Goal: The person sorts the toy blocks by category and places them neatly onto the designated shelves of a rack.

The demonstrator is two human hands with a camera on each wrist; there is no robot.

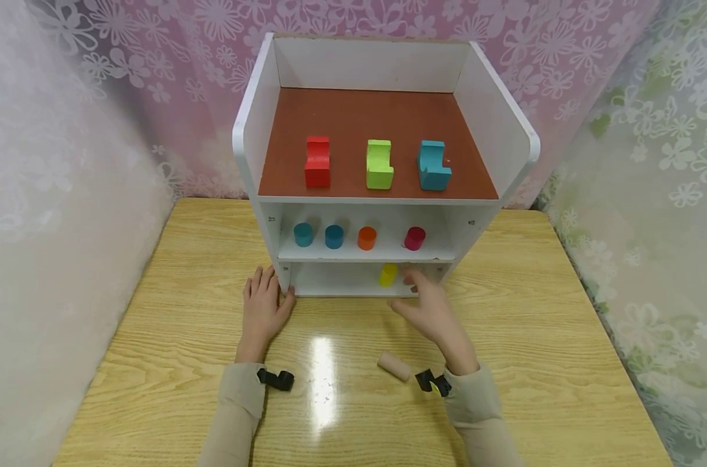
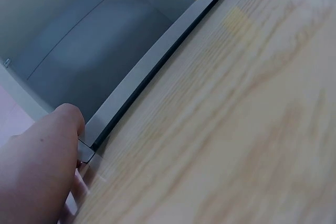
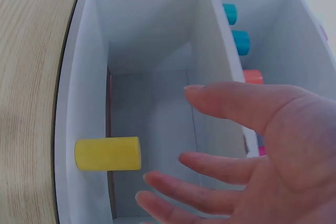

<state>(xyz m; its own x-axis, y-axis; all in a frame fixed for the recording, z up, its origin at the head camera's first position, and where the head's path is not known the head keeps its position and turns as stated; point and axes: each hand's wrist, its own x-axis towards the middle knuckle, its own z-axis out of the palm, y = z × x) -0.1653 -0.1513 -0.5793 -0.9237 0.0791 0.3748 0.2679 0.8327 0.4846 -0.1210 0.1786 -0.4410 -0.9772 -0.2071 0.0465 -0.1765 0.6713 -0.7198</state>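
Observation:
A white shelf unit (image 1: 359,261) stands on the wooden table. At its lower left corner my left hand (image 1: 263,309) holds the side panel, thumb over the inner edge and fingers along the outside. A yellow cylinder (image 3: 107,153) stands upright on the bottom shelf, towards the right. Beside it my right hand (image 1: 428,308) reaches in front of the bottom compartment, fingers and thumb spread apart. In the right wrist view nothing lies between them, and the fingertips do not touch the cylinder. On the tabletop, near the right wrist, lies a plain wooden cylinder (image 1: 394,366).
The middle shelf bears a teal cylinder (image 1: 303,235), a blue cylinder (image 1: 333,237), an orange cylinder (image 1: 367,238) and a crimson cylinder (image 1: 414,238). On the brown top stand a red block (image 1: 317,162), a lime block (image 1: 379,165) and a teal block (image 1: 433,165). Patterned curtains surround the table.

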